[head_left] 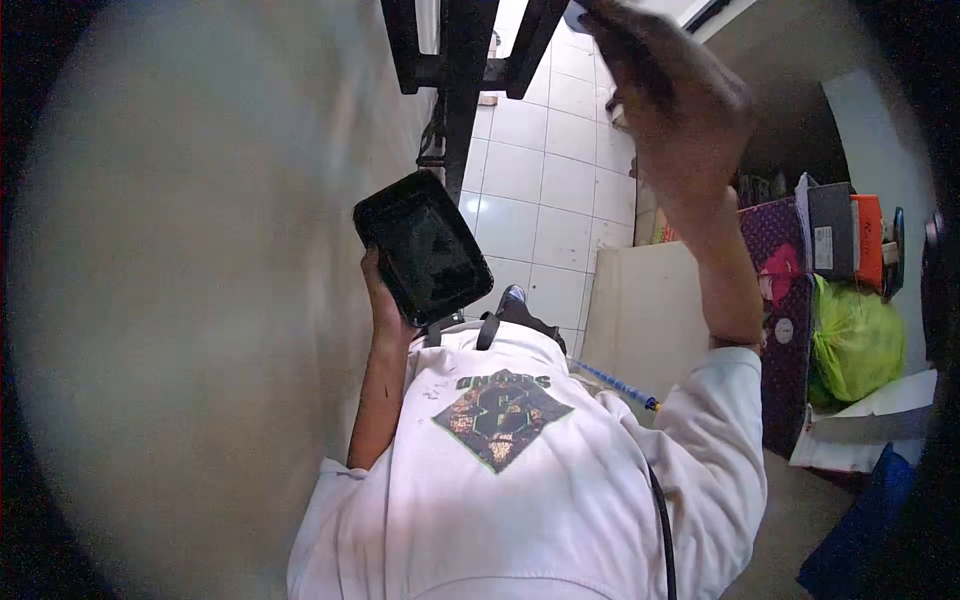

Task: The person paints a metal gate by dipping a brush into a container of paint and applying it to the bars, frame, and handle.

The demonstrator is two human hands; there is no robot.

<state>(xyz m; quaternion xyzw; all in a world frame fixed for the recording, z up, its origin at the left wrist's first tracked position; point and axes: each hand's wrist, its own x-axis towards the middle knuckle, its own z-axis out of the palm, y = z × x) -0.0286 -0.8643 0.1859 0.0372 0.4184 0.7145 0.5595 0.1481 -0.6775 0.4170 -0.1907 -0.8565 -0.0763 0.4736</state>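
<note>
My left hand (378, 290) grips a shallow black tray (425, 245) by its left edge, with the thumb over the rim. The tray has rounded corners, is tilted, and shows dark, shiny marks inside. My right hand (675, 100) is raised high on the right, blurred, with its fingers drawn together towards the top edge. A small grey-blue piece (575, 16) shows at those fingertips; I cannot tell what it is. Near the top centre, a dark frame (465, 80) stands between the two hands.
A pale wall (200, 300) fills the left side. White floor tiles (540, 210) lie below. On the right are a cream panel (640, 310), a purple dotted box (785, 350), a grey box (832, 230), an orange box (867, 240) and a yellow-green bag (860, 335).
</note>
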